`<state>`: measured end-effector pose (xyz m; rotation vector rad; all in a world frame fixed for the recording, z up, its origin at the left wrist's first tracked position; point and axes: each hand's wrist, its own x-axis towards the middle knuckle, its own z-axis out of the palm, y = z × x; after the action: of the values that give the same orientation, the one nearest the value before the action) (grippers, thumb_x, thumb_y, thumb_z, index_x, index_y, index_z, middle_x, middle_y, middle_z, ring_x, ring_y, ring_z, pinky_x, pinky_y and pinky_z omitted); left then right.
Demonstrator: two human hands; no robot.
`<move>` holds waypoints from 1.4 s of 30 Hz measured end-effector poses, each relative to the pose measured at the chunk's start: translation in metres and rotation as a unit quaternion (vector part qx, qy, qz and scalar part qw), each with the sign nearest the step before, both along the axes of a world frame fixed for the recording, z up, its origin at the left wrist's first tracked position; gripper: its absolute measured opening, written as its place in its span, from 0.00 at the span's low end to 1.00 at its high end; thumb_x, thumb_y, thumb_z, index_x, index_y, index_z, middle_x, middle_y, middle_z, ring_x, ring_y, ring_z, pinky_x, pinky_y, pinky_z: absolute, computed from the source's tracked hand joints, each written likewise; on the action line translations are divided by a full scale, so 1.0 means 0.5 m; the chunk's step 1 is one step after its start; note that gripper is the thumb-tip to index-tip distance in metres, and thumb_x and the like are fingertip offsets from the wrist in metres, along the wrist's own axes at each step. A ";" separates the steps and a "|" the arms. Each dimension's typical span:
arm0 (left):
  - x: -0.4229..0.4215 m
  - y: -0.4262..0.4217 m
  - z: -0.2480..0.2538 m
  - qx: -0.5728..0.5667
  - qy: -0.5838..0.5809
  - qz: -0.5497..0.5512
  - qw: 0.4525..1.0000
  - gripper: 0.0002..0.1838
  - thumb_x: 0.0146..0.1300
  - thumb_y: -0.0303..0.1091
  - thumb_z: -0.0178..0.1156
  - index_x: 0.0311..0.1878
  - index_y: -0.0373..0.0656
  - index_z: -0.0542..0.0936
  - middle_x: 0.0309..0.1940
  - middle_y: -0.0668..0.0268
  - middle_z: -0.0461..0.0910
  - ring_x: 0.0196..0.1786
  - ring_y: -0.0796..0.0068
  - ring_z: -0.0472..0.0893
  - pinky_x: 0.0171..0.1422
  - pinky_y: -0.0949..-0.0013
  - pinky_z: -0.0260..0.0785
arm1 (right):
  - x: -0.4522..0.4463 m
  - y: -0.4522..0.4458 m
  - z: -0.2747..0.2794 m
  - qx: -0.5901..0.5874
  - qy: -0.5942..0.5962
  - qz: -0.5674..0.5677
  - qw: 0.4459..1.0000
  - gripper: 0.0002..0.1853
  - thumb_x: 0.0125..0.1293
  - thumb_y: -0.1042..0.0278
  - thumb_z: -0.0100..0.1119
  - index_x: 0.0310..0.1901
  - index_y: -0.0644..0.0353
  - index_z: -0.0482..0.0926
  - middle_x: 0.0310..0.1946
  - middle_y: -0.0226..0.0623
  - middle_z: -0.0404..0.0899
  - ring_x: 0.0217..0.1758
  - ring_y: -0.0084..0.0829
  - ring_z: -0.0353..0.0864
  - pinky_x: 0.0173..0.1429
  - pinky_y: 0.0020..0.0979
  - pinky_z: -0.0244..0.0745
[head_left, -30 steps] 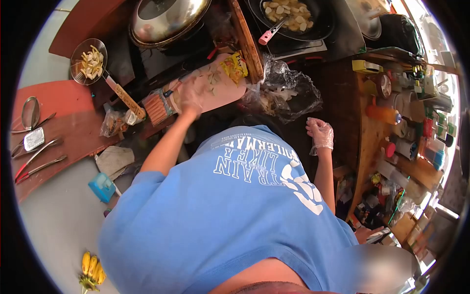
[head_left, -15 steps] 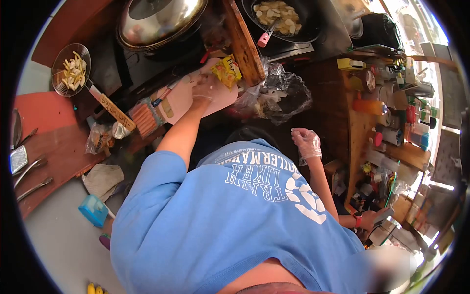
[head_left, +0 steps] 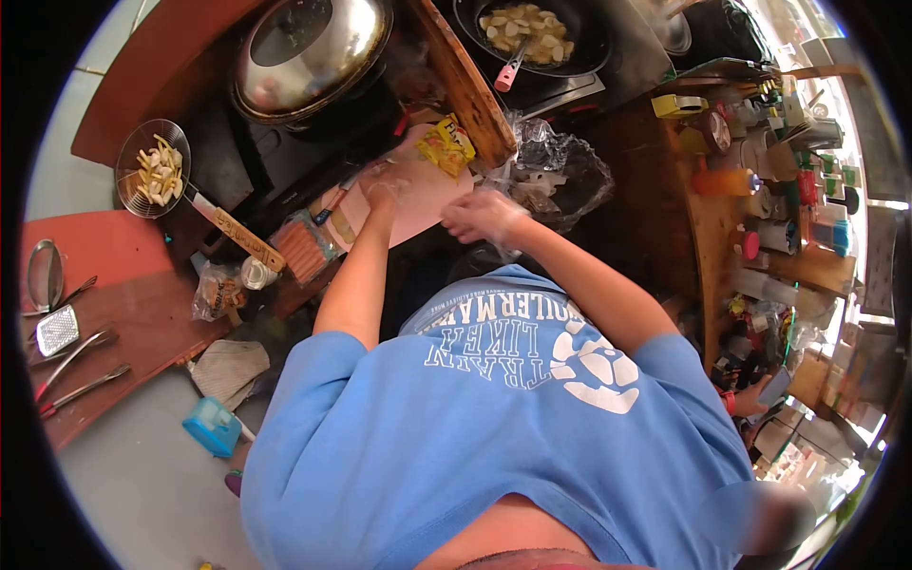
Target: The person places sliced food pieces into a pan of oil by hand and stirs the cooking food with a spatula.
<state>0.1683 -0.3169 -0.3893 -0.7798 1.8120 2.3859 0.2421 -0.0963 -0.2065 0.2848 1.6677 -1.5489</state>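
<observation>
My left hand (head_left: 383, 194), in a clear plastic glove, is over the pink cutting board (head_left: 427, 204). Its fingers blend into the pink surface, so their pose and anything in them cannot be made out. At the board's right edge is my right hand (head_left: 483, 217), also gloved and slightly blurred. Its fingers are loosely bent and a little apart, with nothing visible in them. A yellow packet (head_left: 446, 144) lies at the board's far edge. Beside the board's left end is a pack of sausages (head_left: 306, 247). A knife handle (head_left: 328, 206) shows near that end.
A lidded pan (head_left: 313, 62) and a wok (head_left: 527, 38) of frying slices, with a pink-handled utensil, stand ahead. A strainer (head_left: 155, 169) holding cut pieces is at left. Clear plastic bags (head_left: 570, 180) lie right of the board. Another person's hand (head_left: 753, 394) holds a phone.
My right hand has moved left and forward, from the right side to the board's edge. My left hand stays over the board, slightly nearer my body. The view has shifted a little.
</observation>
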 end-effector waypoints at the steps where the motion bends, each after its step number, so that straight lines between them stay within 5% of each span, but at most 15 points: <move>1: 0.000 -0.006 0.004 0.076 -0.050 -0.010 0.996 0.11 0.61 0.28 0.62 0.46 0.39 0.76 0.34 0.65 0.80 0.35 0.70 0.83 0.36 0.71 0.77 | -0.023 -0.033 -0.036 -0.042 -0.033 -0.018 0.998 0.26 0.71 0.52 0.57 0.58 0.68 0.76 0.50 0.46 0.82 0.52 0.37 0.82 0.54 0.38 0.82; 2: -0.004 -0.019 -0.041 0.073 -0.049 -0.010 0.996 0.11 0.61 0.28 0.62 0.46 0.39 0.76 0.34 0.65 0.80 0.35 0.70 0.83 0.36 0.71 0.77 | -0.047 -0.068 -0.083 -0.044 -0.032 -0.018 0.998 0.26 0.71 0.52 0.57 0.58 0.68 0.76 0.50 0.46 0.82 0.52 0.37 0.82 0.54 0.38 0.82; 3: -0.007 -0.038 -0.122 -0.333 0.068 -0.112 0.934 0.10 0.63 0.31 0.61 0.45 0.39 0.77 0.34 0.64 0.80 0.36 0.69 0.83 0.38 0.68 0.77 | -0.072 -0.100 -0.144 -0.071 -0.134 -0.096 0.984 0.24 0.71 0.52 0.55 0.57 0.67 0.76 0.50 0.46 0.81 0.54 0.41 0.81 0.57 0.41 0.80; 5: -0.009 -0.048 -0.136 -0.679 0.168 -0.192 0.688 0.09 0.66 0.34 0.60 0.44 0.39 0.77 0.33 0.64 0.81 0.37 0.67 0.84 0.39 0.66 0.77 | -0.112 -0.155 -0.221 -0.124 -0.241 -0.240 0.932 0.22 0.72 0.52 0.53 0.53 0.64 0.76 0.50 0.44 0.81 0.55 0.43 0.79 0.60 0.44 0.77; 6: -0.002 -0.021 -0.069 -0.436 0.102 -0.111 0.887 0.11 0.67 0.37 0.59 0.45 0.40 0.78 0.36 0.61 0.82 0.40 0.63 0.84 0.45 0.63 0.76 | -0.121 -0.178 -0.220 -0.171 -0.230 -0.282 0.916 0.21 0.72 0.51 0.53 0.51 0.62 0.77 0.48 0.42 0.81 0.54 0.41 0.79 0.60 0.43 0.76; 7: 0.006 0.003 0.010 -0.145 0.027 -0.016 0.989 0.14 0.68 0.41 0.57 0.46 0.40 0.79 0.38 0.58 0.83 0.44 0.58 0.83 0.50 0.60 0.76 | -0.128 -0.199 -0.204 -0.228 -0.186 -0.299 0.907 0.20 0.71 0.50 0.53 0.49 0.60 0.77 0.47 0.40 0.81 0.54 0.39 0.79 0.60 0.42 0.75; 8: 0.014 0.021 0.102 -0.151 0.027 -0.014 0.988 0.14 0.68 0.41 0.57 0.46 0.40 0.79 0.38 0.58 0.83 0.44 0.58 0.83 0.50 0.60 0.76 | -0.134 -0.216 -0.180 -0.265 -0.163 -0.311 0.898 0.19 0.71 0.49 0.52 0.47 0.57 0.78 0.46 0.37 0.82 0.53 0.38 0.79 0.60 0.40 0.74; 10: 0.023 0.053 0.290 -0.461 0.109 -0.110 0.874 0.18 0.70 0.43 0.54 0.48 0.38 0.80 0.42 0.51 0.83 0.48 0.50 0.81 0.59 0.55 0.71 | -0.142 -0.226 -0.107 -0.329 -0.138 -0.327 0.875 0.17 0.70 0.47 0.52 0.42 0.52 0.78 0.44 0.33 0.83 0.52 0.34 0.79 0.60 0.38 0.73; 19: -0.055 0.207 0.614 -0.524 0.462 -0.249 0.670 0.22 0.72 0.37 0.48 0.57 0.28 0.77 0.53 0.44 0.80 0.55 0.46 0.78 0.63 0.54 0.69 | -0.200 0.009 0.232 -0.487 -0.035 -0.351 0.799 0.13 0.71 0.61 0.47 0.40 0.60 0.79 0.41 0.40 0.83 0.47 0.38 0.82 0.60 0.38 0.75; 27: -0.278 0.421 0.628 -0.404 0.430 -0.336 0.734 0.16 0.61 0.34 0.60 0.50 0.37 0.83 0.48 0.48 0.83 0.53 0.53 0.82 0.61 0.60 0.73 | -0.392 0.247 0.162 -0.476 0.056 -0.413 0.775 0.09 0.68 0.70 0.52 0.43 0.64 0.79 0.39 0.40 0.83 0.42 0.35 0.83 0.50 0.36 0.80; 33: -0.407 0.540 0.588 -0.546 0.364 -0.383 0.650 0.13 0.56 0.39 0.67 0.43 0.46 0.86 0.43 0.58 0.86 0.46 0.58 0.85 0.51 0.65 0.76 | -0.498 0.357 0.123 -0.314 0.086 -0.407 0.853 0.08 0.65 0.70 0.64 0.43 0.63 0.80 0.37 0.38 0.83 0.40 0.32 0.84 0.43 0.32 0.82; 35: -0.433 0.558 0.579 -0.458 0.251 -0.371 0.768 0.14 0.56 0.41 0.69 0.43 0.46 0.86 0.41 0.60 0.86 0.44 0.62 0.86 0.50 0.66 0.76 | -0.520 0.397 0.094 -0.310 0.109 -0.389 0.861 0.09 0.61 0.70 0.69 0.41 0.63 0.82 0.37 0.35 0.84 0.40 0.29 0.84 0.43 0.31 0.81; 36: -0.452 0.564 0.569 -0.483 0.294 -0.368 0.739 0.18 0.54 0.41 0.72 0.46 0.44 0.86 0.41 0.60 0.87 0.42 0.64 0.86 0.49 0.67 0.76 | -0.519 0.409 0.096 -0.082 0.355 -0.260 0.894 0.09 0.59 0.70 0.70 0.40 0.62 0.82 0.37 0.35 0.84 0.41 0.31 0.84 0.43 0.31 0.80; 38: -0.493 0.576 0.544 -0.465 0.280 -0.388 0.745 0.19 0.55 0.39 0.72 0.48 0.43 0.85 0.42 0.59 0.87 0.43 0.64 0.86 0.50 0.67 0.77 | -0.533 0.434 0.110 0.262 0.635 -0.044 0.726 0.14 0.53 0.72 0.71 0.43 0.58 0.83 0.39 0.39 0.85 0.42 0.38 0.85 0.44 0.31 0.80; 42: -0.551 0.584 0.487 -0.486 0.314 -0.378 0.723 0.15 0.59 0.36 0.65 0.48 0.45 0.85 0.43 0.59 0.86 0.45 0.60 0.85 0.53 0.67 0.76 | -0.612 0.482 0.058 0.236 0.654 0.089 0.714 0.21 0.56 0.74 0.68 0.54 0.59 0.81 0.43 0.44 0.84 0.46 0.38 0.85 0.49 0.30 0.80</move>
<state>-0.1072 -0.0248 -0.1458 0.8456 2.8225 1.0774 -0.0637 0.1446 -0.1773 -0.9602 3.0372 -1.0845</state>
